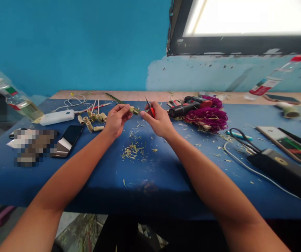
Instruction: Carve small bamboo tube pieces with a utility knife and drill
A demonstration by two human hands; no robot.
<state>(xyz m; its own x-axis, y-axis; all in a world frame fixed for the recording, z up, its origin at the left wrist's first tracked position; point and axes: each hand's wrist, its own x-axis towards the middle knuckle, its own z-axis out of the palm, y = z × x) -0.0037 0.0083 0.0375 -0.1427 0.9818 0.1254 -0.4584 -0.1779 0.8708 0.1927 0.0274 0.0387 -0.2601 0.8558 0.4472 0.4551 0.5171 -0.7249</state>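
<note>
My left hand [117, 119] pinches a short piece of bamboo [134, 110] by one end, over the middle of the table. Just right of it, my right hand [159, 120] is closed round a knife [151, 107] with a red handle and a thin dark blade pointing up. The thumb of that hand is close to the bamboo's free end; whether they touch I cannot tell. Below the hands lies a scatter of thin shavings [132, 151]. Several short hollow bamboo tubes [89, 126] stand and lie left of my left hand.
A black and red power drill [184, 109] lies against purple fibre bundles [208, 118] on the right. Phones [70, 140], a black pouch [284, 168] and a white cable [247, 168] lie on the blue table cover [98, 185]. Bottles [21, 101] stand at both sides.
</note>
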